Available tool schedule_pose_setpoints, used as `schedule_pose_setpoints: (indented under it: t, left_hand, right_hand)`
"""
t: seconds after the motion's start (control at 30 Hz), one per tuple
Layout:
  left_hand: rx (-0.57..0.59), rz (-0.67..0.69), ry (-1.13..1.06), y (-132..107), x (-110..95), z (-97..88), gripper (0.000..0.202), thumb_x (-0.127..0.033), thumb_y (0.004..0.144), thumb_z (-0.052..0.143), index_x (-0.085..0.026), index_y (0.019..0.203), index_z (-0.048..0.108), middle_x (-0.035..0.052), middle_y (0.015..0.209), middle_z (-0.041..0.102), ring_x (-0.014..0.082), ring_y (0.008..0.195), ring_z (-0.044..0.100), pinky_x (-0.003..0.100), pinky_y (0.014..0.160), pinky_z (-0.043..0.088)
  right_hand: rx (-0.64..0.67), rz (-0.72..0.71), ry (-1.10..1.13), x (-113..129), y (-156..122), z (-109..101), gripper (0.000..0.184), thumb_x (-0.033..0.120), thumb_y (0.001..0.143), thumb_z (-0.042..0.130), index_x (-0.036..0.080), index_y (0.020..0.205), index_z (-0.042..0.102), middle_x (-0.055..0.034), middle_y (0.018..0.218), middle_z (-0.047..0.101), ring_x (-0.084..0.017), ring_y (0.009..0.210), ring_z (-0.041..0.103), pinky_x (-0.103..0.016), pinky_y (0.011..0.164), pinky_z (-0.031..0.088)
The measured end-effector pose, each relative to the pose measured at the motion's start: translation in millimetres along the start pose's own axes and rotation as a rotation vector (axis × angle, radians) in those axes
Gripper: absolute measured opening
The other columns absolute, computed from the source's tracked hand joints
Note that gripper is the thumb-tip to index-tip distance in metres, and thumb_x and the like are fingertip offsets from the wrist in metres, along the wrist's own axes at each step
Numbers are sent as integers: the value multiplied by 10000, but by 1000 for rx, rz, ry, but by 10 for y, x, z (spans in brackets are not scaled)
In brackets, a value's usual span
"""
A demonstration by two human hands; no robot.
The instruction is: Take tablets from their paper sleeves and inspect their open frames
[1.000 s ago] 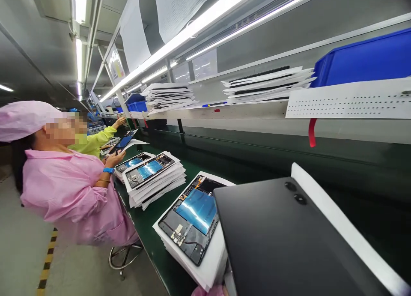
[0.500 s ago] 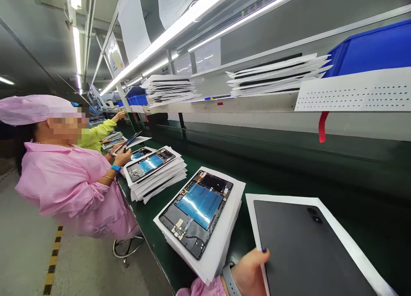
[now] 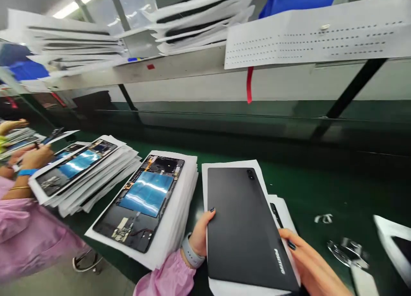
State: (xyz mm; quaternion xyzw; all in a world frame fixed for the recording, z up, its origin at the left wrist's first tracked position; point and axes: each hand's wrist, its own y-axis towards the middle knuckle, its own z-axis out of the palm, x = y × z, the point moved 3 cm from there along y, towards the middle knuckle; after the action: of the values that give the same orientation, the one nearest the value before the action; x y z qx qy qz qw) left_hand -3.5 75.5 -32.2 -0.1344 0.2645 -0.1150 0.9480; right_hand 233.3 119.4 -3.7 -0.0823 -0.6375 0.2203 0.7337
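Note:
A dark grey tablet (image 3: 244, 231) lies back side up on a white sheet (image 3: 260, 176). Its camera is near the far right corner and light lettering near the close end. My left hand (image 3: 201, 234), with a grey watch band at the wrist, grips the left edge, thumb on top. On the right edge my right hand (image 3: 310, 261) holds the tablet and sheet with its thumb; its other fingers are hidden. Left of my left hand, an opened tablet (image 3: 141, 197) with a blue battery tops a stack of white sheets (image 3: 183, 214).
Another stack of sheets and opened tablets (image 3: 109, 171) stands farther left, beside a co-worker's hand (image 3: 37, 156). Clear plastic scraps (image 3: 349, 249) lie on the green bench (image 3: 308, 180) at right. A shelf (image 3: 189, 58) overhead carries stacked sheets (image 3: 202, 22) and a blue bin (image 3: 298, 2).
The view has swung right and down. My right hand now shows on the tablet's right edge; my left hand still grips its left edge. The scraps at right have come into view.

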Motion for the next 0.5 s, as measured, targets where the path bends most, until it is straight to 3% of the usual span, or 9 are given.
schedule_pose_setpoints:
  t: [0.1, 0.2, 0.33, 0.5]
  left_hand:
    - [42, -49, -8, -30, 1, 84, 526, -536, 730, 727, -107, 1036, 740, 93, 953, 796, 325, 1100, 677, 447, 1096, 380]
    - [73, -90, -4, -40, 2, 152, 655, -605, 816, 634, -78, 1203, 676, 124, 1120, 760, 335, 1194, 621, 469, 1126, 348]
    - [64, -96, 30, -42, -2, 163, 685, -602, 907, 510, -59, 1316, 595, 155, 1264, 694, 350, 1267, 563, 506, 1150, 311]
    - [38, -86, 54, -37, 3, 139, 669, -583, 909, 532, -61, 1321, 593, 152, 1294, 680, 354, 1287, 545, 509, 1144, 324]
  right_hand:
    - [22, 86, 47, 46, -80, 139, 381, 497, 643, 834, 231, 912, 788, -96, 1018, 783, -314, 969, 718, -375, 835, 579]
    - [85, 135, 68, 140, -127, 222, 332, 448, 584, 890, 220, 806, 797, -81, 860, 793, -278, 826, 727, -360, 788, 582]
    - [22, 177, 145, 192, -129, 183, 270, 371, 517, 928, 251, 715, 789, -41, 775, 783, -251, 739, 718, -337, 720, 587]
    - [-36, 202, 183, 179, -107, 129, 211, 335, 536, 919, 279, 684, 778, 2, 742, 782, -214, 651, 701, -307, 685, 590]
